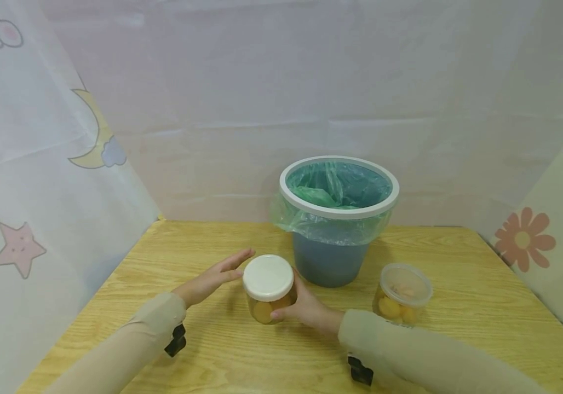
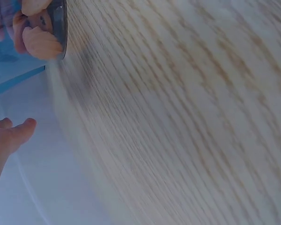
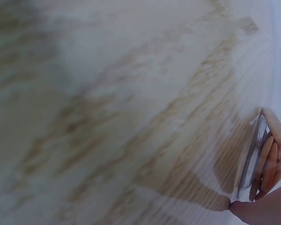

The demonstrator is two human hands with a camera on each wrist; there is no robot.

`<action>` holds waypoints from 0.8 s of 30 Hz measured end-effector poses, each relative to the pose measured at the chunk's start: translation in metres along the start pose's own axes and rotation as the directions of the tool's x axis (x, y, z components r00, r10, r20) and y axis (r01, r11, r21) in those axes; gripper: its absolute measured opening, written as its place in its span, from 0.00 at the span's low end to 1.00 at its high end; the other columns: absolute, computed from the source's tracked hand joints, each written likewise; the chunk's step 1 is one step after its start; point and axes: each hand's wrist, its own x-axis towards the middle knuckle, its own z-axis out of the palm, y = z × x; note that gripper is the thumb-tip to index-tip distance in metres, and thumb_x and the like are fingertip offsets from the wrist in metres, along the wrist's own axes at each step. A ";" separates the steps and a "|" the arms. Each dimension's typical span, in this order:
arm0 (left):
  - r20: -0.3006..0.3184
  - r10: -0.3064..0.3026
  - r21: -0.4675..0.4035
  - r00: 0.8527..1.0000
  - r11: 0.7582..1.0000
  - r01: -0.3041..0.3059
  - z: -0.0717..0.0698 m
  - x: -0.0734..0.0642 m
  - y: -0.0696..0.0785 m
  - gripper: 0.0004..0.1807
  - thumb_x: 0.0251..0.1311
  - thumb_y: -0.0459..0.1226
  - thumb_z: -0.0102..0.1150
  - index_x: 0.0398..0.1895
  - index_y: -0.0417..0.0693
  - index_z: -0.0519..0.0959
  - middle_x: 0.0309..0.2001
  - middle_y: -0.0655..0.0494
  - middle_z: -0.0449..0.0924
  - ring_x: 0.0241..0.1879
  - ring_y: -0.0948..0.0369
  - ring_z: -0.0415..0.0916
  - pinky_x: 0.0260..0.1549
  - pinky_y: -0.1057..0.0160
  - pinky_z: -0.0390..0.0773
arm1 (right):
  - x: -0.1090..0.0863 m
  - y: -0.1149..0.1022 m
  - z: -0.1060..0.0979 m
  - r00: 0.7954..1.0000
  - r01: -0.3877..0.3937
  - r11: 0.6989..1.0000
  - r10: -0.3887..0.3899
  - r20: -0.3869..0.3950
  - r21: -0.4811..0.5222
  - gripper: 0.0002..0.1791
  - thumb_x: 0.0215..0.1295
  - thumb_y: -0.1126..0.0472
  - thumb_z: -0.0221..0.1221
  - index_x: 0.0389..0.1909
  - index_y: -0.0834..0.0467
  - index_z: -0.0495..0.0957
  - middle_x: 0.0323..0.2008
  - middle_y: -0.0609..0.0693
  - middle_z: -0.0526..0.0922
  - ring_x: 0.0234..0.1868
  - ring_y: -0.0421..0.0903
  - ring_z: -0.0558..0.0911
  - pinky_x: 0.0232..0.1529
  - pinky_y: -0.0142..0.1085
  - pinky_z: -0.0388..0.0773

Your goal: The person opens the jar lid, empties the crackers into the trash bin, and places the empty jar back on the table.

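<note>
A clear jar (image 1: 263, 312) with a white lid (image 1: 268, 277) stands in the middle of the wooden table. Round, biscuit-like pieces (image 2: 42, 41) show through its wall in the left wrist view. My right hand (image 1: 311, 309) grips the jar from its right side, thumb across the front and fingers behind. To the left of the jar, my left hand (image 1: 214, 278) is held with fingers extended, thumb tip close to the lid's edge. In the left wrist view, part of the left hand (image 2: 7, 140) shows apart from the jar.
Behind the jar stands a blue bin (image 1: 331, 257) with a white rim and a green plastic liner (image 1: 316, 194). A second clear tub (image 1: 404, 293) holding yellow-orange pieces sits on the right, close to my right forearm. A patterned cloth (image 1: 242, 109) hangs behind the table (image 1: 202, 350).
</note>
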 end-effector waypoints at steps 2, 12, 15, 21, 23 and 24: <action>0.000 0.001 0.014 1.000 1.000 -0.001 0.000 0.001 0.001 0.33 0.77 0.48 0.32 0.78 0.46 0.42 0.77 0.51 0.42 0.75 0.48 0.33 0.66 0.33 0.38 | 0.001 0.000 0.001 1.000 0.006 1.000 -0.006 -0.006 -0.011 0.61 0.49 0.68 0.74 0.77 0.58 0.42 0.72 0.60 0.56 0.73 0.61 0.49 0.69 0.62 0.38; 0.058 -0.013 0.003 0.998 1.000 0.013 -0.002 0.008 0.002 0.44 0.67 0.46 0.57 0.78 0.50 0.45 0.77 0.51 0.40 0.75 0.46 0.31 0.64 0.30 0.40 | 0.005 0.000 0.001 0.999 0.024 0.999 -0.024 -0.026 -0.031 0.59 0.49 0.69 0.74 0.75 0.61 0.45 0.70 0.61 0.58 0.72 0.62 0.52 0.68 0.63 0.39; 0.054 -0.016 0.017 0.998 1.000 0.015 -0.002 0.009 0.003 0.48 0.62 0.45 0.64 0.78 0.48 0.46 0.77 0.49 0.41 0.75 0.46 0.32 0.64 0.31 0.38 | 0.005 0.001 0.001 0.999 0.022 0.999 -0.023 -0.027 -0.025 0.58 0.49 0.70 0.73 0.75 0.61 0.45 0.70 0.62 0.58 0.72 0.62 0.52 0.68 0.63 0.39; 0.042 -0.024 0.036 0.999 0.999 0.023 -0.002 0.009 0.002 0.50 0.59 0.44 0.67 0.78 0.47 0.46 0.77 0.47 0.42 0.74 0.44 0.35 0.63 0.30 0.39 | 0.005 0.002 0.001 0.999 0.036 0.999 -0.036 0.009 0.030 0.56 0.50 0.71 0.72 0.75 0.63 0.45 0.70 0.62 0.58 0.71 0.62 0.54 0.69 0.59 0.45; 0.038 -0.024 0.034 0.999 0.999 0.023 -0.001 0.009 0.000 0.50 0.59 0.44 0.67 0.78 0.47 0.46 0.77 0.46 0.42 0.74 0.43 0.35 0.63 0.28 0.40 | 0.005 0.002 0.001 0.999 0.036 0.999 -0.037 0.015 0.041 0.56 0.51 0.72 0.72 0.74 0.64 0.45 0.70 0.63 0.58 0.71 0.63 0.55 0.69 0.58 0.48; 0.036 -0.026 0.032 0.999 0.999 0.024 -0.001 0.009 0.000 0.50 0.59 0.43 0.67 0.78 0.46 0.47 0.77 0.46 0.42 0.74 0.43 0.35 0.62 0.28 0.40 | 0.005 0.003 0.001 0.999 0.031 0.999 -0.031 0.013 0.043 0.55 0.51 0.72 0.72 0.74 0.64 0.46 0.69 0.63 0.58 0.71 0.63 0.56 0.69 0.57 0.49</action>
